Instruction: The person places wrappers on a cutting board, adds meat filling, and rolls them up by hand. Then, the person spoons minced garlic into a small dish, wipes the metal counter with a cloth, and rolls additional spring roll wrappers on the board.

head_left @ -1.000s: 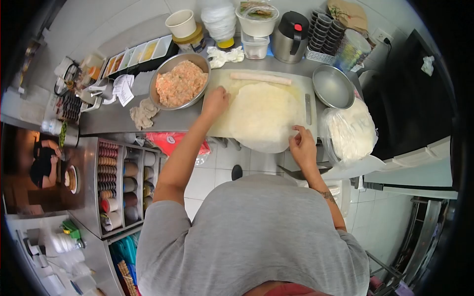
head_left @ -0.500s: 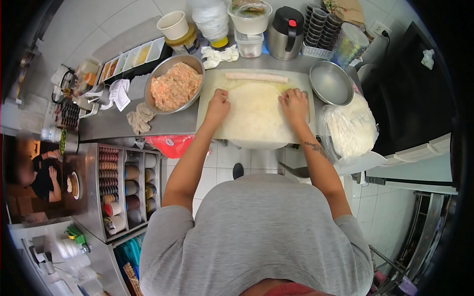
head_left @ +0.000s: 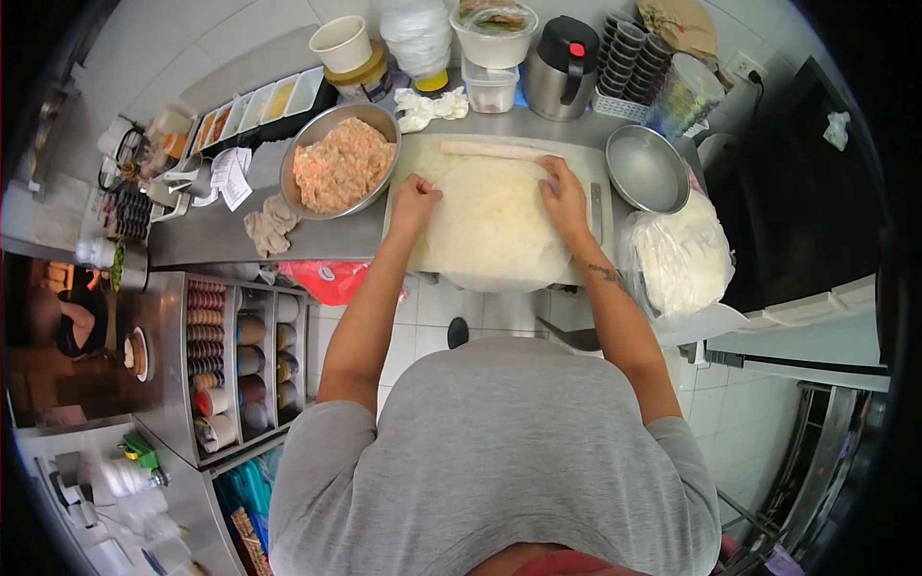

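Your right hand (head_left: 564, 188) moved up beside one pale roll (head_left: 490, 150), left hand (head_left: 417, 200) curled at one thin sheet (head_left: 495, 230), both grips unclear, two steel bowls (head_left: 645, 171) flanking.

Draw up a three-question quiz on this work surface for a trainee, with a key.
1. Multiple choice: where does the round steel bowl of pinkish-orange minced mixture sit relative to the pale rectangular cutting board?
a) on top of it
b) to its left
c) to its right

2. True or false: the thin roundish white sheet extends past the board's edge nearest the person.

3. Short answer: which of the person's hands is closer to the long pale cylindrical roll?

Key: 1. b; 2. true; 3. the right hand, by the roll's right end.
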Tool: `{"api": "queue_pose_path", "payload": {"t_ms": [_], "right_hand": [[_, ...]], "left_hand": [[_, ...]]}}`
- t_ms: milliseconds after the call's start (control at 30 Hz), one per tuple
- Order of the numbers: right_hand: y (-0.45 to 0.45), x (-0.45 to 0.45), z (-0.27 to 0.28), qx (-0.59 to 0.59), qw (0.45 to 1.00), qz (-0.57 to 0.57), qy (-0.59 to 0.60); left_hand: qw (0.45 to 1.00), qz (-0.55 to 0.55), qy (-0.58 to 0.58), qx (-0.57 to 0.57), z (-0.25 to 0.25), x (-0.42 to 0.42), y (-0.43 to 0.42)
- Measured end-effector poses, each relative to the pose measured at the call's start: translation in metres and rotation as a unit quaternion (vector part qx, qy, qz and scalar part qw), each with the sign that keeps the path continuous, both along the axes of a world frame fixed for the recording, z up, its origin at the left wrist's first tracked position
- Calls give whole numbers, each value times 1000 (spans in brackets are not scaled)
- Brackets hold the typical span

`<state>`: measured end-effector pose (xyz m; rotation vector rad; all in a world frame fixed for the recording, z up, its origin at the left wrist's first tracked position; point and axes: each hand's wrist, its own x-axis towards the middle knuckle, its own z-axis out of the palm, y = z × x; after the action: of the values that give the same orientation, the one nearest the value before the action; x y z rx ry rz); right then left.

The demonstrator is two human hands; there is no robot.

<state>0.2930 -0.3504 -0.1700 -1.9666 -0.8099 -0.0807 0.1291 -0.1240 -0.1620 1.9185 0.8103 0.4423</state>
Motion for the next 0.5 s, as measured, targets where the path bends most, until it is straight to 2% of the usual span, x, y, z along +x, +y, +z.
{"api": "queue_pose_path", "payload": {"t_ms": [100,167,267,400,500], "right_hand": [[2,3,1,15,1000,21,-6],[1,5,0,21,999,36,2],[-10,0,7,-86,992,-41,-84],[-46,-28,17,-122,977,-9,-175],[-57,-38,6,-124,970,27,-207]], "left_hand": [[983,-8,46,177,0,-2,-5],[972,-2,58,226,-2,-2,-8],[961,1,88,261,6,-5,-16],[949,-18,160,273,24,-7,-24],[906,-11,93,413,28,9,-27]]}}
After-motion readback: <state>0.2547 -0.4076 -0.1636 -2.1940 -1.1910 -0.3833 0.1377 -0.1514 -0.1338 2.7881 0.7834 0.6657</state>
